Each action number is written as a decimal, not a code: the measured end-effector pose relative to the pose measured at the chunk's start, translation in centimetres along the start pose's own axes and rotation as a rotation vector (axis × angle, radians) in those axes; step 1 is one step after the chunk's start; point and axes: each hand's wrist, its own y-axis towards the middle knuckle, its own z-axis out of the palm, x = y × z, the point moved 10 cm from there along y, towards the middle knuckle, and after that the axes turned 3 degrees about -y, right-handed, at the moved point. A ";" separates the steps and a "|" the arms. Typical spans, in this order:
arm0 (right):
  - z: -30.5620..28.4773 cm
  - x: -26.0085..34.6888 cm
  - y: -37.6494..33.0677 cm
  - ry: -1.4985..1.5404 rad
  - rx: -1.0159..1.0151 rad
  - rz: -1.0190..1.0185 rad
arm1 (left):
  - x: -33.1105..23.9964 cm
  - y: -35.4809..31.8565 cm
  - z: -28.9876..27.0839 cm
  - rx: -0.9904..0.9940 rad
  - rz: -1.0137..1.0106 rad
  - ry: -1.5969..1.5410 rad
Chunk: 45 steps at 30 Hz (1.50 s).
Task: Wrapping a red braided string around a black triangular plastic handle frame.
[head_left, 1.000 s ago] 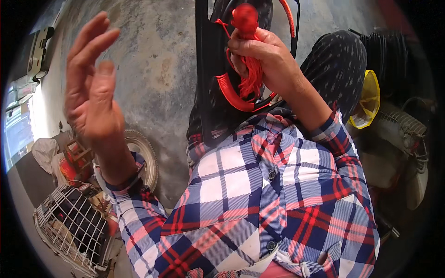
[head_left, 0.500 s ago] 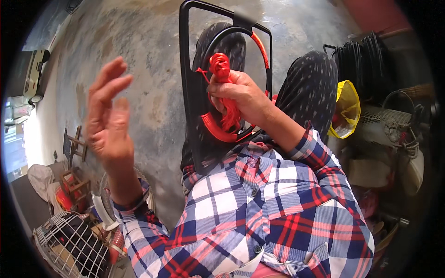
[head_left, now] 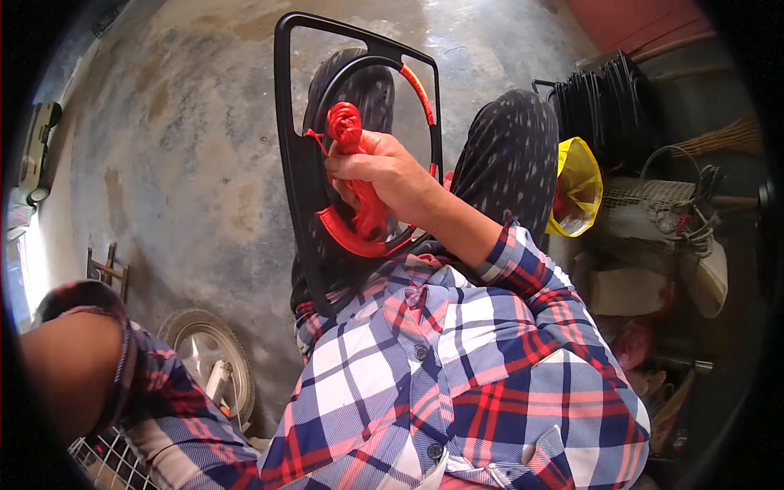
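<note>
My right hand grips a bundle of red cord, its knotted end sticking up above my fingers. The hand sits inside a black rounded-rectangle frame that rests against my knees. The frame's inner ring is wrapped in red cord along its lower curve and at the upper right. Cord strands run from my hand down to that wrapped part. Of my left arm only the forearm and plaid sleeve show at the lower left; the hand itself is out of the picture.
Concrete floor lies beyond the frame. A small wheel and a wire cage sit at the lower left. On the right are a yellow bag, a stack of black frames and cluttered boxes.
My left hand, raised with fingers spread before, has dropped out of view. My right hand with the red cord has come lower, into the ring.
</note>
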 end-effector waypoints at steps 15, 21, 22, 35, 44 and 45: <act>-0.1 0.3 0.2 -0.116 0.035 -0.051 | 1.4 -0.9 2.4 0.266 -0.012 0.013; 0.5 0.0 0.1 -0.070 0.035 -0.021 | 2.1 -2.2 3.1 0.356 -0.073 0.028; 0.6 0.1 -0.4 -0.044 0.023 0.002 | 2.2 -2.0 3.4 0.369 -0.055 0.014; 1.2 0.5 -0.6 -0.028 0.033 -0.005 | 4.0 -1.3 -3.1 0.073 -0.218 0.039; 1.2 0.3 -0.4 0.001 0.105 -0.038 | 15.5 -17.0 0.4 -0.934 -1.027 -0.519; 1.2 0.4 -0.4 -0.009 0.099 -0.035 | 15.8 -18.3 2.9 -0.857 -1.109 -0.524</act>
